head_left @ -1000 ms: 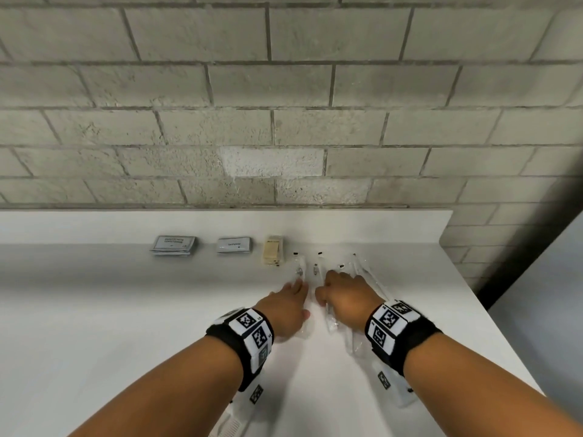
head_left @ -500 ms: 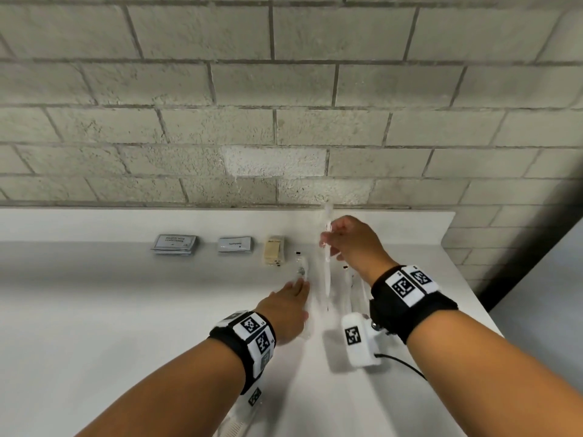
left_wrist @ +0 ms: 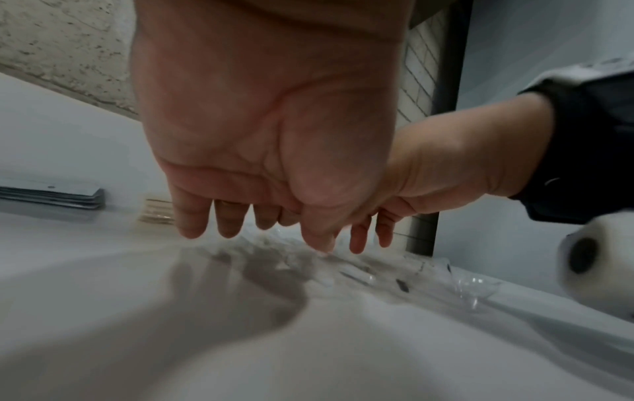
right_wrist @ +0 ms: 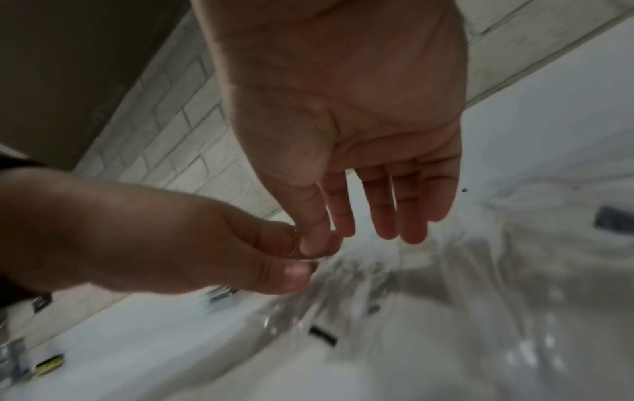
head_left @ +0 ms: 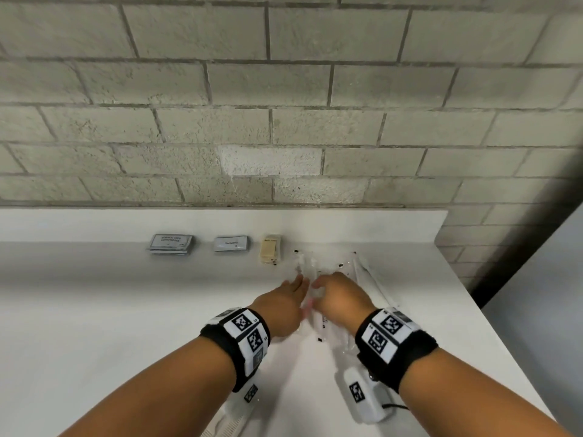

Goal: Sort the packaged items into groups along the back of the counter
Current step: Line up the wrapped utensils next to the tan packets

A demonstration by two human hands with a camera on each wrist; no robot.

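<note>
Several long clear packets (head_left: 362, 272) with black tabs lie at the back right of the white counter (head_left: 126, 310). My left hand (head_left: 298, 283) lies on their left side, fingers straight, its thumb tip touching the film (left_wrist: 360, 274). My right hand (head_left: 318, 283) is right beside it, low over the packets. Its thumb and forefinger (right_wrist: 329, 236) pinch the top of one clear packet (head_left: 317, 316) that lies between the two hands; the other fingers hang loose. The packets look blurred in the right wrist view (right_wrist: 446, 285).
Along the back stand a stack of grey sachets (head_left: 170, 244), a smaller grey stack (head_left: 231, 243) and a beige stack (head_left: 270, 252). A block wall (head_left: 284, 121) rises behind. The counter's right edge (head_left: 492, 310) runs close to the clear packets.
Half a second ago my right hand held a clear packet up near the wall. It has come back down beside my left hand, which has stayed on the packets.
</note>
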